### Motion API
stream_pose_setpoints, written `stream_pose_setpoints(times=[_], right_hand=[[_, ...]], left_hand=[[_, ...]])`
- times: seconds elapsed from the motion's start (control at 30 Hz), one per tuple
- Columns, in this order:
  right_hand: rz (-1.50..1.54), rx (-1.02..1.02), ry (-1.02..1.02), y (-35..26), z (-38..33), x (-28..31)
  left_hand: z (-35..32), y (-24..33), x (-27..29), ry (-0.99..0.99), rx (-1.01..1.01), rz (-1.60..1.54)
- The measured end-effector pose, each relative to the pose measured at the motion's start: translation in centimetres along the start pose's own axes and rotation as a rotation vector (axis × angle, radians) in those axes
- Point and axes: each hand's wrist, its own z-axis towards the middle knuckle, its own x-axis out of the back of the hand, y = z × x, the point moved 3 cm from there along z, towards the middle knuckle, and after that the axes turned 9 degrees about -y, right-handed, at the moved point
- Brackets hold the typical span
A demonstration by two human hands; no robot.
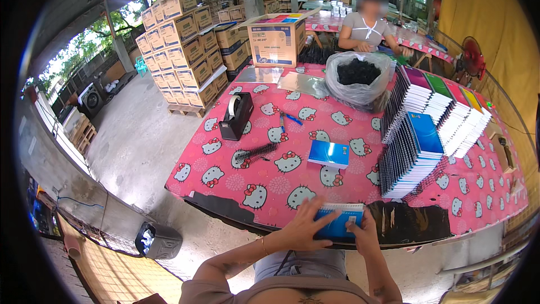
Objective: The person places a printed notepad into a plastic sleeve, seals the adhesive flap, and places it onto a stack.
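Observation:
A small blue spiral notebook (341,226) with a white coil edge along its top is at the near table edge in front of me. My right hand (367,231) grips its right side, thumb pressed on the cover. Over its left part lies my left hand (304,226), fingers spread and slightly blurred, touching the cover. Farther up the table rests a blue block of notebooks or sheets (328,153) with white page edges. Left of it are a loose bunch of black binding coils (256,155), blue pens (293,119) and a black tape dispenser (237,116).
Tall stacks of spiral notebooks (413,152) stand to the right, near a plastic bag of black coils (360,76). An open carton (277,42) sits at the far edge. Another person (368,28) works beyond. Stacked cartons (183,50) and a bin (160,241) are left.

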Motion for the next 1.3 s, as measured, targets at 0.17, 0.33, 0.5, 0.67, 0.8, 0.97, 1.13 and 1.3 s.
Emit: stream_pose_setpoints(times=[0.17, 0.33, 0.5, 0.67, 0.8, 0.97, 1.13, 1.3], right_hand=[[-0.516, 0.111, -0.146, 0.8, 1.7, 1.2], [-0.541, 0.22, 0.033, 0.0, 2.1, -0.7], [-0.548, 0.268, 0.117, 1.1, 2.5, 0.3], [-0.325, 0.232, -0.069, 2.1, 2.5, 0.7], [-0.363, 0.153, -0.093, 0.3, 2.6, 0.2], [-0.376, 0.065, -0.149, 1.2, 3.1, 2.2], [-0.371, 0.14, -0.082, 0.5, 2.8, 1.3], [-0.347, 0.088, -0.065, 0.8, 3.1, 1.1]], left_hand=[[0.0, -3.5, -1.4, 0.072, 0.064, -0.441], [0.3, -3.5, -3.1, 0.149, 0.084, -0.485], [1.2, -3.0, -3.3, 0.153, 0.11, -0.422], [1.2, -2.0, -3.2, 0.215, 0.159, -0.426], [1.0, -2.8, -3.7, 0.118, 0.178, -0.513], [2.0, -3.6, -3.5, 0.073, 0.112, -0.481], [2.2, -16.3, 4.0, 0.366, 0.295, 0.213], [-0.5, -25.3, 6.1, 0.211, 0.512, 0.564]])
